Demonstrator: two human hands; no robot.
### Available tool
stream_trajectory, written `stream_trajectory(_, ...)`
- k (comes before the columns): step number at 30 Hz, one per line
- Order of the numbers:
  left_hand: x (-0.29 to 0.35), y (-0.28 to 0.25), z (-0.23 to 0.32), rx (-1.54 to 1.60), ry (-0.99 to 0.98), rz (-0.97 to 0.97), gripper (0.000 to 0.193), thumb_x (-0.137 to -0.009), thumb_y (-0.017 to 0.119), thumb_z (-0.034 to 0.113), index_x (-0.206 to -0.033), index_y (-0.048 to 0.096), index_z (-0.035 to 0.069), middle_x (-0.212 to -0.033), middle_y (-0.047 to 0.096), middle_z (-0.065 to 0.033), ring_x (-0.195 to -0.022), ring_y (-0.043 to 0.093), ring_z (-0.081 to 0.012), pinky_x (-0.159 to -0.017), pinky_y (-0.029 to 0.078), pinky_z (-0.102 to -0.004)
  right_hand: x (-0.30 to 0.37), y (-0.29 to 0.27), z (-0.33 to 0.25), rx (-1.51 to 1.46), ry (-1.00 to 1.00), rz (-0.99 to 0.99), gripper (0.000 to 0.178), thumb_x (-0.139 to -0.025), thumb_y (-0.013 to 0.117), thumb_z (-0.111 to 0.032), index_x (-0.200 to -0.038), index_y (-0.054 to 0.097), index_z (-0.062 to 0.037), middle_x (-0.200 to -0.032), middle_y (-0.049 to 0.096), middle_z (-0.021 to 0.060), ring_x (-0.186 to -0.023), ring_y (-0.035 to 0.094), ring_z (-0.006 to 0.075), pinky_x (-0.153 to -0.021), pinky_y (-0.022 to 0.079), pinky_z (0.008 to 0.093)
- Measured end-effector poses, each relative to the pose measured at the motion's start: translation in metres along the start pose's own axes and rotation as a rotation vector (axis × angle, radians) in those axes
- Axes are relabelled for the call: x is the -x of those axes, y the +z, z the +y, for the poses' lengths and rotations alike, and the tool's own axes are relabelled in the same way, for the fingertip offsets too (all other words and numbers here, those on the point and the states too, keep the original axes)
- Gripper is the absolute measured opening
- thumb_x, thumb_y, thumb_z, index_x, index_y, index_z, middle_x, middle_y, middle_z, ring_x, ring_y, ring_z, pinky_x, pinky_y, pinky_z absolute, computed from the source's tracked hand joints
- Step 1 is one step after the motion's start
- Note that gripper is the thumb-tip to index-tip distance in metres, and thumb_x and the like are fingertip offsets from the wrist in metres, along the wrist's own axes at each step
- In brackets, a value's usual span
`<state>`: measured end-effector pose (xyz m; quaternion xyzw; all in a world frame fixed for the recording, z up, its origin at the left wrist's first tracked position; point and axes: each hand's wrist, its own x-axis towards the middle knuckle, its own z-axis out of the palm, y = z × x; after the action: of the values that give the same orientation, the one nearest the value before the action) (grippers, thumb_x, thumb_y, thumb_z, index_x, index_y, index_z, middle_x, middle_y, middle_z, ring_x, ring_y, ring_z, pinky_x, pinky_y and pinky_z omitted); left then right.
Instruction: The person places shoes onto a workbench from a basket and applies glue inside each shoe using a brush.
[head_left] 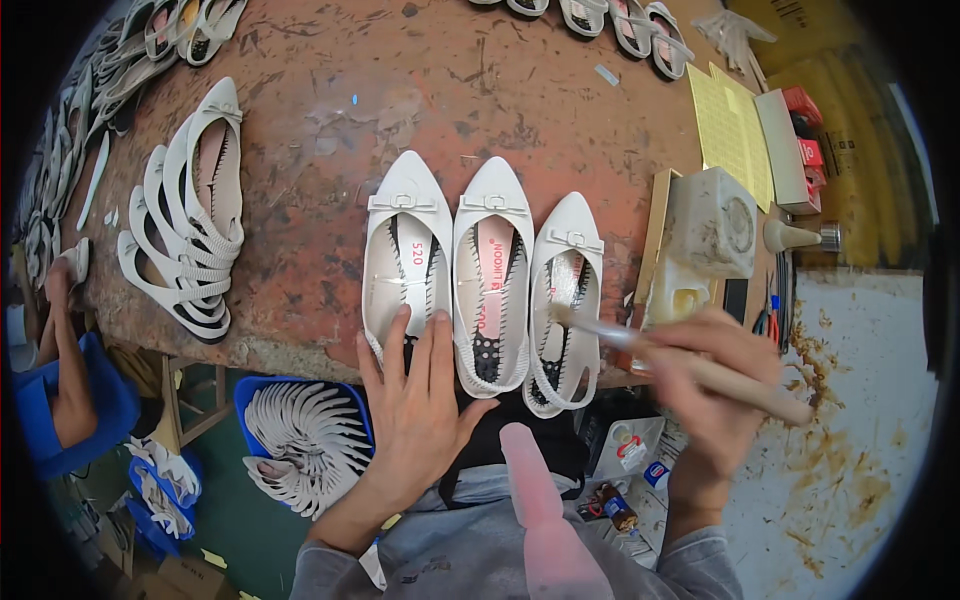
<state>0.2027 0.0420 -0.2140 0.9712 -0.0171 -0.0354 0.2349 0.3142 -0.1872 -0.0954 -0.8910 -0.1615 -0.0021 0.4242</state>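
Three white pointed flats with bow trims stand side by side at the table's near edge: a left shoe [406, 180], a middle shoe [493, 183] and a right shoe [570, 217]. My left hand [425, 400] lies at the heel end of the left shoe, its fingers stretched out and reaching into the opening. My right hand [715, 375] grips a brush [720, 380] with a thick pale handle. The bristle end is over the opening of the right shoe, where the insole looks shiny. A pink insole-shaped piece [538, 490] shows below the shoes, in front of my body.
Stacked white shoes [200, 220] stand to the left, and more shoes [630, 25] line the far edge. A grimy whitish container [712, 222] sits at the right, near yellow sheets [735, 135]. A blue bin [245, 395] below holds pale pieces. Another person's arm [65, 350] shows far left.
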Motion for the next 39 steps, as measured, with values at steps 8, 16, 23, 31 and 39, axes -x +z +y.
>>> stream_trajectory(8, -0.002, 0.004, -0.003, 0.067, -0.011, 0.076, 0.102, -0.072, 0.093, 0.042, -0.15, 0.049, -0.007, -0.14, 0.058, -0.0203, -0.147, 0.041, -0.0464, -0.12, 0.021, -0.0748, -0.035, 0.073, 0.033, 0.029, -0.121, -0.352, 0.012, -0.083, 0.08, -0.01, -0.087, 0.078, 0.0008, -0.083, 0.077, 0.0126, -0.071, 0.071, 0.0311, -0.065, 0.055, 0.042)
stream_trajectory(16, 0.0, 0.005, -0.008, 0.069, -0.002, 0.058, 0.102, -0.073, 0.092, 0.042, -0.151, 0.048, -0.007, -0.144, 0.057, -0.0205, -0.147, 0.041, -0.046, -0.12, 0.019, -0.0751, -0.048, 0.075, 0.034, 0.078, -0.406, -0.636, 0.014, -0.076, 0.082, -0.011, -0.088, 0.079, -0.0039, -0.078, 0.072, 0.0073, -0.076, 0.069, 0.0292, -0.071, 0.056, 0.0408)
stream_trajectory(23, -0.002, 0.006, -0.004, 0.079, 0.018, 0.055, 0.103, -0.072, 0.092, 0.043, -0.151, 0.048, -0.006, -0.146, 0.056, -0.0202, -0.147, 0.041, -0.0456, -0.121, 0.019, -0.0753, -0.049, 0.102, 0.072, 0.248, -0.635, -0.232, 0.029, -0.076, 0.084, -0.006, -0.103, 0.075, 0.0012, -0.087, 0.07, 0.0083, -0.079, 0.067, 0.0239, -0.066, 0.056, 0.0358)
stream_trajectory(31, 0.001, 0.004, -0.006, 0.113, -0.02, 0.044, 0.103, -0.073, 0.092, 0.039, -0.153, 0.047, -0.006, -0.149, 0.054, -0.0193, -0.149, 0.038, -0.045, -0.121, 0.017, -0.0762, 0.002, 0.093, 0.035, 0.363, -0.5, -0.266, 0.034, -0.077, 0.082, -0.005, -0.108, 0.072, 0.0018, -0.085, 0.061, 0.0086, -0.076, 0.06, 0.0278, -0.066, 0.055, 0.0391)
stream_trajectory(39, 0.003, 0.001, -0.006, 0.098, 0.018, 0.042, 0.103, -0.068, 0.096, 0.029, -0.153, 0.048, -0.002, -0.156, 0.046, -0.0209, -0.152, 0.033, -0.0484, -0.121, 0.021, -0.0738, -0.025, 0.104, 0.059, 0.295, -0.553, -0.136, 0.018, -0.079, 0.08, -0.004, -0.094, 0.072, 0.0016, -0.081, 0.063, 0.0109, -0.075, 0.061, 0.0288, -0.064, 0.052, 0.0399)
